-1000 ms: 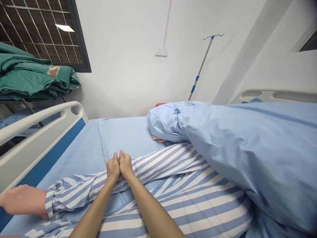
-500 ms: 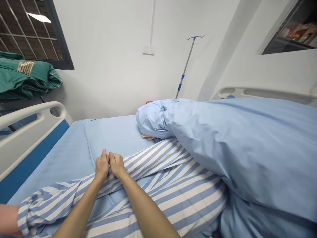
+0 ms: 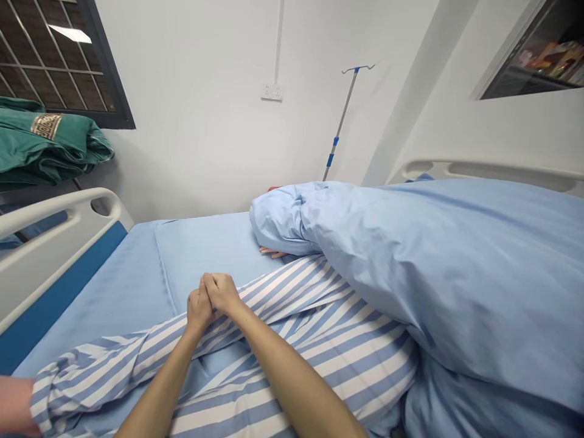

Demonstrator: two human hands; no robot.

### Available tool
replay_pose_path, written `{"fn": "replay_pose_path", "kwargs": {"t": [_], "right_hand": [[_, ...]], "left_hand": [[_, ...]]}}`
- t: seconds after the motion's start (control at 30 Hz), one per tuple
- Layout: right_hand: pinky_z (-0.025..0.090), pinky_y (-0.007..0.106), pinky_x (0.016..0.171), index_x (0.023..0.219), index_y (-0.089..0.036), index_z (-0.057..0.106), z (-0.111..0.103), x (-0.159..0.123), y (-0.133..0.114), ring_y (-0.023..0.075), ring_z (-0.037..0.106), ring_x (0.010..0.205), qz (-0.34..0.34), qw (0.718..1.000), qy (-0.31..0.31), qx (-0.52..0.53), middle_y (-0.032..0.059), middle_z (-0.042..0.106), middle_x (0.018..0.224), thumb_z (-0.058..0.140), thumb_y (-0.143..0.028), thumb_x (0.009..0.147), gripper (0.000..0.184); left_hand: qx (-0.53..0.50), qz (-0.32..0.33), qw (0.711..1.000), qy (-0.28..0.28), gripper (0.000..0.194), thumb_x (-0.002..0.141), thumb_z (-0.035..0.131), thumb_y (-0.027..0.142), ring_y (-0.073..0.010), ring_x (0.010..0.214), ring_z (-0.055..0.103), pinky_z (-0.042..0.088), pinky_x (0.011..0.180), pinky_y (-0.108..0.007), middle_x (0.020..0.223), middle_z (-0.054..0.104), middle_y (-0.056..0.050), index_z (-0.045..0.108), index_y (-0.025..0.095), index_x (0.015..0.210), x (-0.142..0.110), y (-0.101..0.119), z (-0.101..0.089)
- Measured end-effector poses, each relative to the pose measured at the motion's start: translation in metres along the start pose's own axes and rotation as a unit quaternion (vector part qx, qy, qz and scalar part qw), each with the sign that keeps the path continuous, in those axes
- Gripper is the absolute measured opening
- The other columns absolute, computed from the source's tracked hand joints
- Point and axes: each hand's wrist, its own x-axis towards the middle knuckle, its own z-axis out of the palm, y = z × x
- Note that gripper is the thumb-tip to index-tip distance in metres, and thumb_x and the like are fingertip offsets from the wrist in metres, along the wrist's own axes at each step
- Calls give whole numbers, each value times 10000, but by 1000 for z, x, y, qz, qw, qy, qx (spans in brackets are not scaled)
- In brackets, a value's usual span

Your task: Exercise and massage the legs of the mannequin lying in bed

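My left hand (image 3: 199,308) and my right hand (image 3: 222,293) are both closed, side by side and touching, with the right one slightly overlapping. They are over the far leg, near its middle, in blue-and-white striped trousers (image 3: 278,289). I see no cloth pinched between the fingers, though their undersides are hidden. The nearer striped leg (image 3: 360,365) lies bent beneath my forearms. At the lower left, a bare ankle (image 3: 17,401) comes out of the trouser cuff. Beside the hip, fingers of the lying figure (image 3: 272,252) show from under the quilt.
A light blue quilt (image 3: 447,261) covers the figure's upper part on the right. The bed has a blue sheet (image 3: 205,237) and a pale footboard (image 3: 59,213). Behind it are an IV pole (image 3: 340,125), a wall socket (image 3: 272,92) and a folded green cloth (image 3: 59,149).
Both closed hands have shifted a little to the right along the leg, and the right now overlaps the left. The lying figure and quilt have stayed in place.
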Motion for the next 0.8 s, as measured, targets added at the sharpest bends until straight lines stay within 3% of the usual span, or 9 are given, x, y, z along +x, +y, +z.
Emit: {"fn": "replay_pose_path", "kwargs": {"t": [0.1,0.23,0.43,0.53,0.7,0.8], "right_hand": [[246,218,477,487,-180,517,-7,-4,8,101,376,481,-25,999,-23,-11,-13,447,455,339,-381,882,477],[255,213,482,497,-179,500,-5,-10,21,98,378,482,-7,1000,1,10,-15,453,467,320,-401,886,483],[294,201,487,510,-172,425,-11,-4,25,89,378,492,42,988,30,146,-36,406,478,305,-440,874,468],[282,208,482,509,-172,419,-13,-5,24,92,371,496,58,990,49,122,-33,416,484,340,-430,861,443],[267,215,487,499,-170,441,-26,-4,14,98,384,508,31,999,7,15,-16,440,482,357,-373,858,421],[271,207,492,505,-169,438,-39,1,8,92,388,511,5,1000,-11,9,-22,431,489,339,-378,867,430]], "left_hand": [[17,21,1000,-4,593,816,262,576,-165,481,465,309,477,-261,421,496,-51,459,184,417,0,-3,3],[-14,7,1000,1,559,796,304,592,-143,463,425,291,456,-257,423,468,-25,433,188,431,0,3,8],[-135,1,985,104,441,801,350,484,-94,427,329,294,452,-237,411,337,43,315,211,456,2,30,31],[-88,5,988,128,429,814,325,450,-103,451,351,297,469,-239,427,381,31,360,202,466,0,26,41],[-12,60,995,75,449,834,284,454,-139,536,437,317,523,-254,525,520,-18,480,180,538,-4,12,41],[8,66,996,51,448,839,274,442,-152,575,476,321,537,-256,581,561,-39,530,172,588,-7,14,42]]}}
